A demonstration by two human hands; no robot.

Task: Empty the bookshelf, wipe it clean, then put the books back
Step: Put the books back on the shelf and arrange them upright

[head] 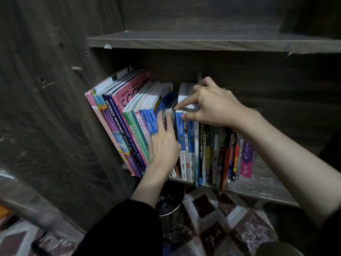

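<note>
the left hand (164,145) and right hand (214,106) are bare, with black long sleeves (127,230) ending above the wrists.

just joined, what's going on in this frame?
A person is working at a dark wooden shelf packed with a row of books. The left hand presses flat, fingers straight, against the blue spines that lean to the left. The right hand curls over the tops of the upright books in the middle, with its thumb on a spine and its index finger at the gap between the two groups. Whether books are coming out or going back in cannot be told.
</note>
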